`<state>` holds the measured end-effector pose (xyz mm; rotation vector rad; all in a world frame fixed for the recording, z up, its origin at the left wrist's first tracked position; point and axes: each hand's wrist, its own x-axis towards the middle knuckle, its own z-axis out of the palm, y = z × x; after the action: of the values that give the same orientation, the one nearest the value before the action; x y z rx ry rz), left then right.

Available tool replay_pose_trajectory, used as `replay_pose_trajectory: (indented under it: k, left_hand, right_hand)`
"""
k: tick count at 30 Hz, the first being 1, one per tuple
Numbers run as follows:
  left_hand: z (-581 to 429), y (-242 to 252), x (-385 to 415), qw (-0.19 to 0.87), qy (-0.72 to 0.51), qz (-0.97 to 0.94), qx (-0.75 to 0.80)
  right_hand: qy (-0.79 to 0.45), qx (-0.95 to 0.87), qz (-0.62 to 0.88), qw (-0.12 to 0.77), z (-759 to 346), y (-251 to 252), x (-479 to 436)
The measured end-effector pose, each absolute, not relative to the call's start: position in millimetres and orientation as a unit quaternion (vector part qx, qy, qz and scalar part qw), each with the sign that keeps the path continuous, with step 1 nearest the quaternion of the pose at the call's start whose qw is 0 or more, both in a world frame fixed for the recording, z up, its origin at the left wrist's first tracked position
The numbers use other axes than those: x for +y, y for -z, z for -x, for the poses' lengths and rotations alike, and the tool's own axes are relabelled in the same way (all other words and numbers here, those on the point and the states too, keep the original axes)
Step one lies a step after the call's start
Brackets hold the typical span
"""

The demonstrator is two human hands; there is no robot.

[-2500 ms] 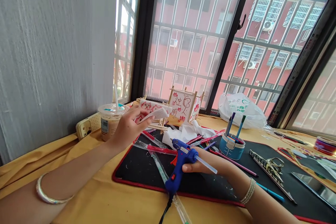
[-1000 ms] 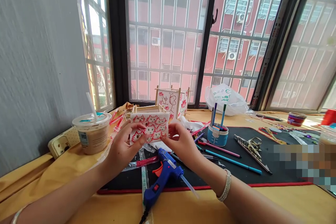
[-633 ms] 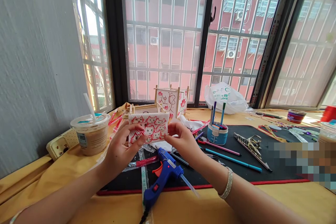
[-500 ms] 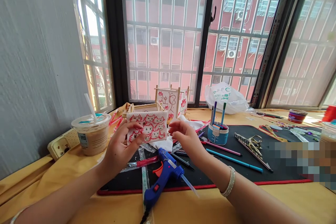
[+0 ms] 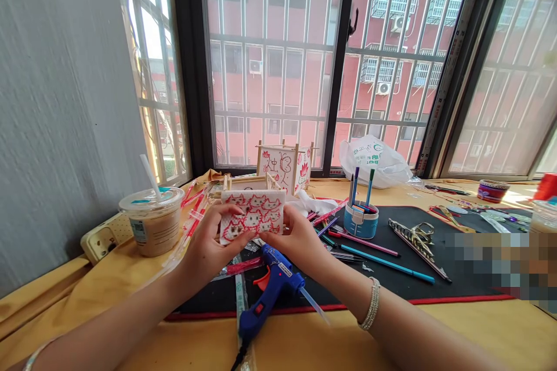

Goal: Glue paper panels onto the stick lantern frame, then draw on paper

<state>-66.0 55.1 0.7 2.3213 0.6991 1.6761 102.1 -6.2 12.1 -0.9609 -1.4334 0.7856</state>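
Observation:
Both hands hold a small white paper panel drawn with red cats, upright above the black mat. My left hand pinches its left edge, thumb on the front. My right hand grips its right lower edge. Just behind the panel stands a wooden stick frame. A blue glue gun lies on the mat right below my hands, its cord running toward me.
An iced drink cup with a straw stands at the left, beside a power strip. A finished paper lantern, a plastic bag, a blue pen holder, loose pens, scissors and tape lie farther back and right.
My right hand set down the glue gun and joined the left on the cat panel. It let go briefly, then gripped the panel's right edge again; the panel dropped a little.

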Motion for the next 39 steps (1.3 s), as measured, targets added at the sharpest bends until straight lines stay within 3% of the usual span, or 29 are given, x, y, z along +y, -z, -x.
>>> replay_pose_trajectory:
  k: [21,32,39]
  left_hand:
    - [66,-4,59,-0.016,-0.483,-0.851,0.208]
    - [66,-9,57,0.038,-0.474,-0.847,0.237]
    - [70,-10,61,0.126,-0.453,-0.83,0.3]
  right_hand:
    - [-0.339,-0.572,0.417,0.619,-108,-7,1]
    - [-0.389,-0.552,0.407,0.616,-109,-12,0]
    - [-0.431,-0.536,0.378,0.62,-112,-17,-3]
